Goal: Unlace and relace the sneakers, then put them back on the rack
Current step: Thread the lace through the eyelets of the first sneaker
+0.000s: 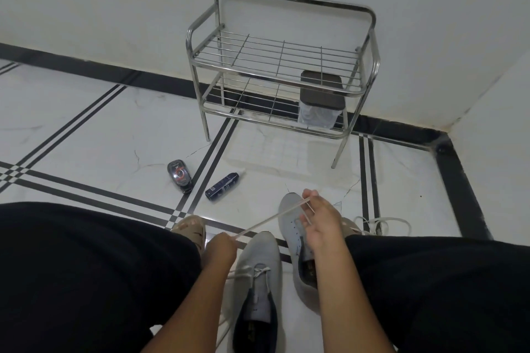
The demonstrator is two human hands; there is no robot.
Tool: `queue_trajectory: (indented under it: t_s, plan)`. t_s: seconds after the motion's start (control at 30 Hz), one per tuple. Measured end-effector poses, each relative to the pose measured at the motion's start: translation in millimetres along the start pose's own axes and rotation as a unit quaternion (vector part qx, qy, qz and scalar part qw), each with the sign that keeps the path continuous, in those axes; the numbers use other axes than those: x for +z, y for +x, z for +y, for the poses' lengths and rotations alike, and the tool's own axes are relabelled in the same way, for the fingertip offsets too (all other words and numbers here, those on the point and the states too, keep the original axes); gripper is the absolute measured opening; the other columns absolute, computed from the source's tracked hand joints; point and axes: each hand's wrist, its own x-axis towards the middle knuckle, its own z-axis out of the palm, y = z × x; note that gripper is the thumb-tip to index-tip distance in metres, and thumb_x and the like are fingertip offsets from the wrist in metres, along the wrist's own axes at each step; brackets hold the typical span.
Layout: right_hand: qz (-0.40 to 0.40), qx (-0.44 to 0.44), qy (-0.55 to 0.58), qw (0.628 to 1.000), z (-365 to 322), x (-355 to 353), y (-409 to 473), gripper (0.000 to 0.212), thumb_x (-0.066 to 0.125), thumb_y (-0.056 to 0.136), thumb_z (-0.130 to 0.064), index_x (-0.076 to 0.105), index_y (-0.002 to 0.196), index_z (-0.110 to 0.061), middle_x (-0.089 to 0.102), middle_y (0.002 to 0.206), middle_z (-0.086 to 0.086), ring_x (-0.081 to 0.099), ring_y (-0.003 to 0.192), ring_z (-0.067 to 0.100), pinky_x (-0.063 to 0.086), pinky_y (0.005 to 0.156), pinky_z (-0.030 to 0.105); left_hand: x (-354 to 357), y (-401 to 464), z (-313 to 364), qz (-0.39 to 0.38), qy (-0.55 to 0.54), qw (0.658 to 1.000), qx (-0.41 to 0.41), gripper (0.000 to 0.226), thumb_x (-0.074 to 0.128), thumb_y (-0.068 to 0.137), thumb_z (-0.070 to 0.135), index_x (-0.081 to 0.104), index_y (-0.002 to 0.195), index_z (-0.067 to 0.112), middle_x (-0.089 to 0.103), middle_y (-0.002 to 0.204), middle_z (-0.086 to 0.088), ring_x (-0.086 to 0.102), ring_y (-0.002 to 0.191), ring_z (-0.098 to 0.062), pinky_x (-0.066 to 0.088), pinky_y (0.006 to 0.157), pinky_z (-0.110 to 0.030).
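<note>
Two grey sneakers lie on the tiled floor between my knees. The left sneaker (258, 272) still has its white lace tied. The right sneaker (291, 223) shows bare eyelets. A white lace (258, 225) is stretched taut between my hands above the shoes. My left hand (219, 249) grips one end of it. My right hand (318, 218) pinches the other end over the right sneaker's toe. The steel rack (281, 66) stands against the wall ahead, with no shoes on either shelf.
A clear box with a dark lid (319, 100) sits on the rack's lower shelf. A black shoe-polish sponge (179, 176) and a dark blue bottle (222, 183) lie on the floor. Another loose lace (381, 223) lies by my right knee. My sandalled foot (190, 228) shows.
</note>
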Motion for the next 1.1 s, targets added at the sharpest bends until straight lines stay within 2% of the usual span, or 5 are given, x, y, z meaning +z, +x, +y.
queue_trajectory:
  t_s: [0.23,0.4,0.53,0.83,1.1]
  plan:
    - [0.027,-0.112,-0.089,0.989,-14.2,-2.7,-9.4,0.008,0.063,0.092,-0.019,0.071,0.091,-0.017,0.063,0.086,-0.005,0.055,0.078,0.008,0.047,0.080,0.028,11.1,-11.0,-31.3,0.073,-0.065,0.980,-0.171,0.032,0.048,0.095,0.009,0.057,0.123,-0.003,0.057,0.125,-0.021,0.056,0.113,-0.038,0.046,0.090,-0.040]
    - [-0.034,-0.169,-0.235,0.957,-8.0,5.7,-13.6,0.010,0.068,0.088,-0.022,0.068,0.079,-0.018,0.063,0.079,-0.003,0.055,0.076,0.011,0.050,0.081,0.032,0.8,-10.3,6.6,0.170,-0.094,0.975,0.108,0.030,0.043,0.097,0.011,0.055,0.124,0.015,0.060,0.119,-0.010,0.059,0.103,-0.027,0.045,0.079,-0.029]
    - [-0.061,-0.206,-0.303,0.929,-1.1,14.5,-15.5,0.006,0.071,0.083,-0.012,0.066,0.083,-0.015,0.069,0.082,-0.004,0.065,0.084,0.013,0.050,0.079,0.029,-9.6,-25.3,58.1,-0.023,-0.218,0.931,0.293,0.025,0.045,0.100,0.019,0.058,0.121,0.019,0.067,0.109,0.002,0.059,0.107,-0.012,0.041,0.088,-0.021]
    - [-0.081,-0.192,-0.307,0.929,-4.1,9.6,-14.5,0.015,0.070,0.086,-0.021,0.068,0.076,-0.010,0.070,0.080,0.009,0.063,0.079,0.018,0.049,0.077,0.033,-8.7,-29.9,70.0,-0.027,-0.220,0.913,0.344,0.010,0.062,0.091,0.025,0.062,0.082,0.030,0.058,0.092,0.007,0.053,0.098,-0.011,0.040,0.083,-0.022]
    - [-0.038,-0.212,-0.316,0.924,-5.7,9.3,-11.4,0.008,0.070,0.085,-0.021,0.068,0.079,-0.025,0.070,0.084,-0.003,0.065,0.086,0.015,0.052,0.082,0.036,-26.7,-14.2,57.2,0.000,-0.050,0.965,0.257,0.004,0.065,0.087,0.032,0.062,0.085,0.031,0.068,0.088,0.009,0.067,0.082,-0.015,0.054,0.078,-0.034]
